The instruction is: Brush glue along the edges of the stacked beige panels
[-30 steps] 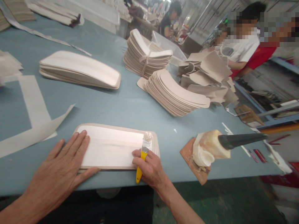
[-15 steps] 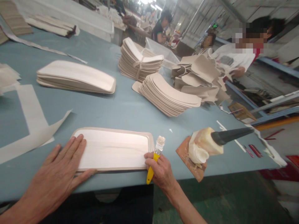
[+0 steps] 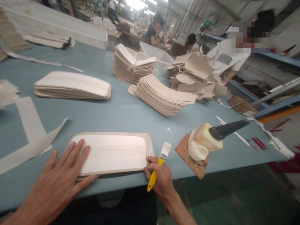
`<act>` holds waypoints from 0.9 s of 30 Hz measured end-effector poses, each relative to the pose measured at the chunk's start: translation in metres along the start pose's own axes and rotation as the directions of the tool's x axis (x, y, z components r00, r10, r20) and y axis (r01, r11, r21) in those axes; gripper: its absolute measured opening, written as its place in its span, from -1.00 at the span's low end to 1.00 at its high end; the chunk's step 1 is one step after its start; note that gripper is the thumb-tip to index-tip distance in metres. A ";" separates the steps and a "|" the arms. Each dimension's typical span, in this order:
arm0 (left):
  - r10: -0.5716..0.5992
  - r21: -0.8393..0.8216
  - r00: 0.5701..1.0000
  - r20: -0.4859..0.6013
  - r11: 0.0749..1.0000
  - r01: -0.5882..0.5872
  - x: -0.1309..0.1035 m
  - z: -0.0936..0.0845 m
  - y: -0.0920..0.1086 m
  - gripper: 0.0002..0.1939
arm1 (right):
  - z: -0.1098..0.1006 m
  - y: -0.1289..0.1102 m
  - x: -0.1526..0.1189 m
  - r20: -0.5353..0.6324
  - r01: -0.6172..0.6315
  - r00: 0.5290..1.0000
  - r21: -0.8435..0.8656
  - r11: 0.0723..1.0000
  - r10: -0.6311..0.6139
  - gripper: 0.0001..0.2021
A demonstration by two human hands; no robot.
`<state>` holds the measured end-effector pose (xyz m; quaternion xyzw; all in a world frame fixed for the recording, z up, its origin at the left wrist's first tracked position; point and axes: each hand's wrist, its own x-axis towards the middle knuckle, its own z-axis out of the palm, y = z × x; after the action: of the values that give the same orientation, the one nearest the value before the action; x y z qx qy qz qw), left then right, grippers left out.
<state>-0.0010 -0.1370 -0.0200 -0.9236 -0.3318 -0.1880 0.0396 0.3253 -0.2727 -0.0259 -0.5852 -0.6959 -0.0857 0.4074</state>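
A low stack of long beige pieces with a white panel on top (image 3: 114,151) lies at the table's front edge. My left hand (image 3: 63,175) rests flat on its left end, fingers spread. At the right end, my right hand (image 3: 161,178) touches the corner with its fingertips while gripping a yellow-handled brush (image 3: 153,179), whose bristles are coated white and point up and away. Right of the brush, a pale container with a dark cone-shaped part (image 3: 205,140) sits on a brown board (image 3: 200,172).
Behind lie a white-topped stack (image 3: 72,84), a tied bundle (image 3: 133,65), a fanned beige stack (image 3: 164,95) and a loose heap (image 3: 197,75). White strips (image 3: 30,118) are at left. A person in a white shirt (image 3: 228,57) stands beyond the table.
The view has shifted slightly. The brush head has tilted a little to the right in my right hand. My left hand still lies on the stack, and its fingers look a little more spread.
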 end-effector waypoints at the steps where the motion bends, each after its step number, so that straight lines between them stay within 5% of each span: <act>1: -0.022 -0.002 1.000 -0.007 1.000 0.022 0.005 -0.001 0.005 -0.31 | 0.000 0.000 0.000 -0.004 -0.003 1.000 0.003 1.000 0.003 -0.87; 4: -0.004 0.015 1.000 -0.004 1.000 0.004 0.021 0.000 0.023 -0.12 | 0.002 0.001 -0.001 -0.016 -0.010 1.000 0.018 1.000 0.011 -0.88; 11: 0.213 0.096 0.977 0.004 0.972 -0.213 0.049 0.013 0.051 -0.09 | 0.002 0.002 0.001 -0.042 -0.028 0.999 0.045 0.999 0.029 -0.85; 27: 0.286 -0.101 0.956 0.066 0.955 -0.278 0.102 0.025 0.118 -0.08 | 0.000 0.004 0.001 -0.034 -0.044 0.998 0.043 0.998 0.045 -0.88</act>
<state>0.1536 -0.1626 0.0016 -0.9691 -0.1890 -0.1584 0.0109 0.3291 -0.2707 -0.0266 -0.5902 -0.6770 -0.0719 0.4338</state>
